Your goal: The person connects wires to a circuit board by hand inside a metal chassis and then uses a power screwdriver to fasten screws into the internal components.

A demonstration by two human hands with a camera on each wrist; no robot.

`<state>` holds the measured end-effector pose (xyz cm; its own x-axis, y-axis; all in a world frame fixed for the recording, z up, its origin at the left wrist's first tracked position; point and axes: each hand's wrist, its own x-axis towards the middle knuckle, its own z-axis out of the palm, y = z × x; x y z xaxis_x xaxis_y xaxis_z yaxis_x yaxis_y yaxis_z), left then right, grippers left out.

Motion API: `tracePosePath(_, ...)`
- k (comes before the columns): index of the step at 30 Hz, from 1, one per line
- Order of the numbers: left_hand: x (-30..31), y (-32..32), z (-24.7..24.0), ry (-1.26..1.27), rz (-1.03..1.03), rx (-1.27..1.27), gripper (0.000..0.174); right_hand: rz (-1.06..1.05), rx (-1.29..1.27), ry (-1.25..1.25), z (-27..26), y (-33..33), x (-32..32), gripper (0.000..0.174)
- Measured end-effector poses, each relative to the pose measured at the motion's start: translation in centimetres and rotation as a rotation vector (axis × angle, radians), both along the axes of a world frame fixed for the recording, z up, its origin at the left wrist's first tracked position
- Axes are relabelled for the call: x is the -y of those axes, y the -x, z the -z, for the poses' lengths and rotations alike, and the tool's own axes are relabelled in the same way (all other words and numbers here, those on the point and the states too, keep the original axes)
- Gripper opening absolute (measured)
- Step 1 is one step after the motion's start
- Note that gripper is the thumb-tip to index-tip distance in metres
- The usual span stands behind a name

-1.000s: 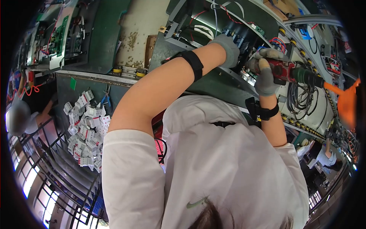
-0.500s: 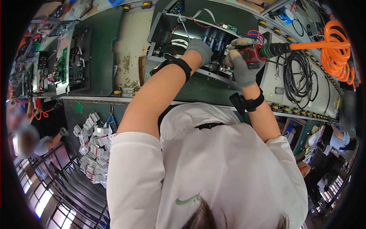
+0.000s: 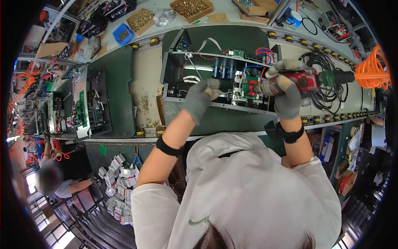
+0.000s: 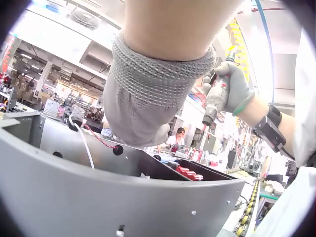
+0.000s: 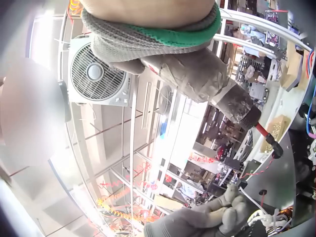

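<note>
My gloved right hand (image 3: pixel 289 99) grips a red air screwdriver (image 3: pixel 306 81), its nose pointing left over a green circuit board (image 3: pixel 252 88) in a metal chassis (image 3: pixel 248 108). In the right wrist view, a red-and-dark bit (image 5: pixel 262 130) projects from the driver's taped nose (image 5: pixel 237 106). My gloved left hand (image 3: pixel 198 101) is above the chassis's near wall, left of the board, with its fingers curled toward the thumb. The right wrist view also shows those bent left fingers (image 5: pixel 232 212); whether they pinch something small I cannot tell. Dark blue capacitors (image 3: pixel 223 68) stand behind the left hand.
An orange coiled hose (image 3: pixel 371 70) runs to the driver. Black cables (image 3: pixel 325 83) lie right of the chassis. Another opened unit (image 3: pixel 83 106) stands at left. Boxes of screws (image 3: pixel 191 8) sit at the back. White breakers (image 3: pixel 120 186) are heaped at lower left.
My left hand has drawn back out of the chassis interior to above its near wall. My right hand still holds the screwdriver, whose nose now overlaps the board. The head view has shifted.
</note>
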<state>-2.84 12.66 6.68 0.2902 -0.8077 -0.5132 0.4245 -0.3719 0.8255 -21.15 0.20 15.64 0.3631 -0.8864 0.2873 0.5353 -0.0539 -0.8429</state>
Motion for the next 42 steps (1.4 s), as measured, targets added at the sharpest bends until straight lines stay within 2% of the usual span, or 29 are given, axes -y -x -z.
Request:
tracePosePath(1,-0.6,0.9,0.2,0.133,-0.081,-0.123,0.025,0.007,-0.024,0.033,-0.4,0.4,0.1,0.032)
tracePosePath(2,-0.9,1.7,0.2,0.136,-0.082,-0.117,0.025,0.059,-0.036,0.038,-0.6,0.5,0.1,0.033)
tracePosePath(4,-1.2,3.4,0.0,0.228,-0.195,-0.31,0.026,0.033,0.001,0.0,-1.7,0.5,-0.3,0.033)
tracePosePath(5,-1.3,3.8,0.6,0.236,-0.178,-0.271,0.028,0.038,0.006,0.002,-1.9,0.3,-0.4,0.033)
tracePosePath(7,-1.4,4.2,0.8,0.228,-0.139,-0.259,0.029,0.016,0.187,-0.154,-2.2,-0.4,-0.7,0.033)
tracePosePath(10,-1.1,4.4,1.1,0.238,-0.085,-0.287,0.031,0.001,0.202,-0.164,-1.5,-0.7,-0.7,0.033)
tracePosePath(12,-0.8,4.8,0.4,0.159,-0.274,-0.527,0.029,-0.006,0.18,-0.159,-1.3,-0.9,-0.9,0.034)
tracePosePath(13,-0.5,4.8,0.3,0.122,-0.323,-0.548,0.033,-0.055,0.174,-0.134,-1.1,-1.0,-0.8,0.034)
tracePosePath(16,-0.6,4.8,-0.3,0.122,-0.348,-0.604,0.037,-0.094,0.139,-0.121,-0.3,-1.2,-0.9,0.035)
tracePosePath(19,-0.8,5.0,0.6,0.199,-0.354,-0.687,0.04,-0.023,0.124,-0.121,0.0,-1.5,-1.3,0.037)
tracePosePath(23,-0.8,5.3,-0.2,0.237,-0.392,-0.686,0.039,-0.09,0.17,-0.074,-0.2,-1.6,-1.2,0.036)
tracePosePath(25,-0.5,5.4,-1.2,0.209,-0.481,-0.761,0.019,-0.094,0.168,-0.039,-0.4,-1.5,-1.2,0.034)
tracePosePath(26,-0.5,5.5,-1.2,0.209,-0.483,-0.754,0.019,-0.097,0.165,-0.004,-0.4,-1.5,-1.1,0.033)
tracePosePath(28,-0.4,5.8,-0.8,0.194,-0.48,-0.697,0.035,-0.104,0.188,-0.03,-0.3,-1.4,-0.8,0.03)
tracePosePath(29,-0.7,5.4,-0.7,0.21,-0.404,-0.694,0.037,-0.116,0.189,-0.034,-0.3,-1.6,-0.6,0.032)
tracePosePath(33,-0.7,4.6,-1.0,0.237,-0.342,-0.629,0.039,-0.086,0.258,-0.138,0.2,-1.1,0.4,0.035)
tracePosePath(36,0.5,2.2,-1.7,0.188,-0.236,-0.347,0.044,-0.036,0.282,-0.195,0.2,-0.7,1.2,0.033)
tracePosePath(37,1.1,0.5,-1.7,-0.037,-0.187,0.153,0.046,-0.022,0.277,-0.18,0.5,-0.3,1.7,0.033)
tracePosePath(38,2.1,-1.1,1.0,-0.049,-0.38,0.507,0.038,-0.007,0.27,-0.167,0.7,-0.2,1.9,0.034)
tracePosePath(39,2.6,-2.5,1.7,-0.017,-0.461,0.654,0.044,-0.003,0.281,-0.17,0.4,-0.2,2.0,0.034)
tracePosePath(40,3.5,-4.0,1.6,-0.175,-0.491,0.69,0.047,-0.001,0.289,-0.167,0.4,-0.2,2.2,0.034)
tracePosePath(42,5.0,-6.1,1.5,-0.335,-0.44,0.974,0.052,0.001,0.298,-0.146,0.8,0.0,2.4,0.033)
